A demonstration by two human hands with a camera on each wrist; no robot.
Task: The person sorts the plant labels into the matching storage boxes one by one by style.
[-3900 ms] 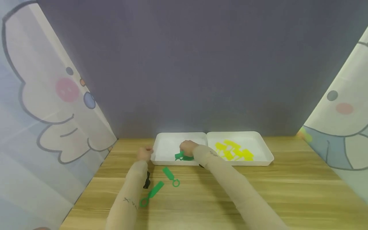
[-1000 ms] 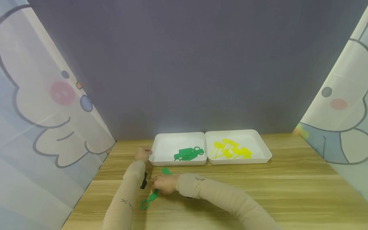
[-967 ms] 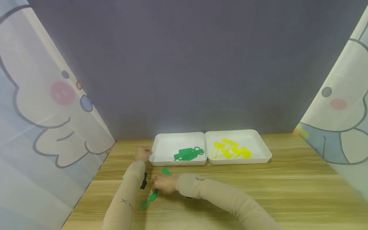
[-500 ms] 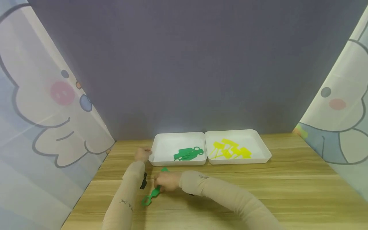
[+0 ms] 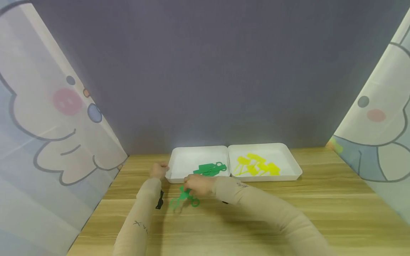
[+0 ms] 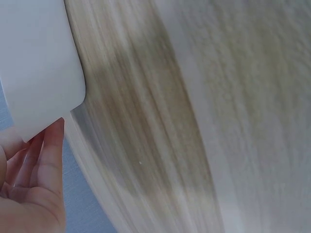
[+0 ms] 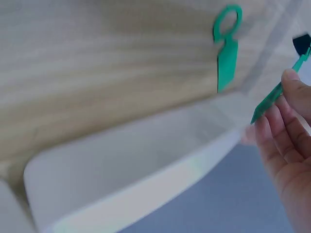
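Observation:
My right hand (image 5: 198, 184) is in front of the left white tray, pinching a green plastic tag with a ring end (image 7: 269, 101) between thumb and fingers. The tag is raised off the wood, blurred in the head view. Below it on the table lies a second green ring-ended tag (image 7: 227, 65), partly overlapped by the held one in the head view. My left hand (image 5: 159, 170) grips the near-left corner of the left white tray (image 6: 41, 58), its fingertips at the rim. Several green tags (image 5: 209, 169) lie in that tray's front right part.
A second white tray (image 5: 282, 156) stands right against the first and holds several yellow tags (image 5: 253, 167). A dark wall rises behind both trays. Black straps (image 5: 159, 200) show at the wrists. Cartoon-printed curtains (image 5: 64, 149) hang on both sides.
The right hand went from the green tags in the tray to the table, took hold of a green tag and lifted it toward the tray. The left hand has stayed at the tray corner.

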